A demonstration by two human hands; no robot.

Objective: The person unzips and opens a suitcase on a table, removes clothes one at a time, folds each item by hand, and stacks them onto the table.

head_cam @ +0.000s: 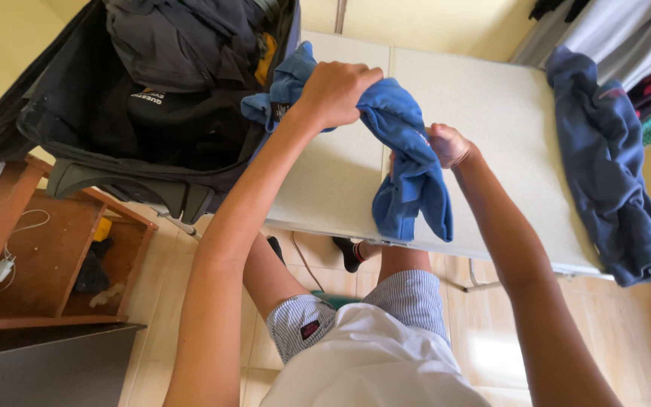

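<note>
A bright blue garment (408, 162) hangs above the white folding table (491, 113). My left hand (334, 92) is clenched on its upper part, near the open suitcase. My right hand (446, 145) grips the garment's right edge a little lower, and the cloth droops below it toward the table's near edge. Both arms reach forward over my white shirt and striped shorts.
An open dark suitcase (160, 113) packed with dark clothes lies at the table's left end. A dark blue garment (612, 173) is draped over the right end. A wooden shelf unit (47, 256) with cables stands lower left. Hanging clothes (642, 45) fill the top right corner.
</note>
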